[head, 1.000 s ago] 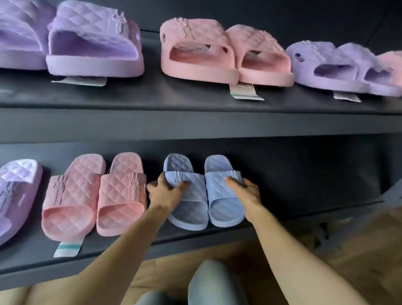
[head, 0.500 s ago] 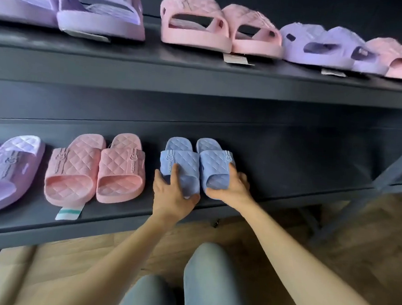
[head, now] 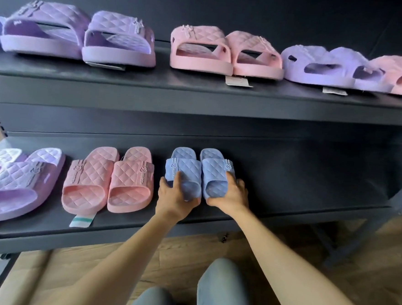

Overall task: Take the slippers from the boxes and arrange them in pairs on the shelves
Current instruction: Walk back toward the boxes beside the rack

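Two blue quilted slippers stand side by side on the lower dark shelf. My left hand grips the near end of the left blue slipper, fingers curled over its strap. My right hand grips the near end of the right blue slipper the same way. The two slippers touch along their inner sides, with their open ends facing me.
A pink pair and a purple pair lie left of the blue pair. The upper shelf carries purple, pink, purple and pink slippers. Bare shelf lies right of my right hand. My knees are below, over a wooden floor.
Both hands slid from the straps back to the near ends of the blue slippers. The slippers moved deeper onto the shelf. My head shifted, so the shelves sit differently in view.
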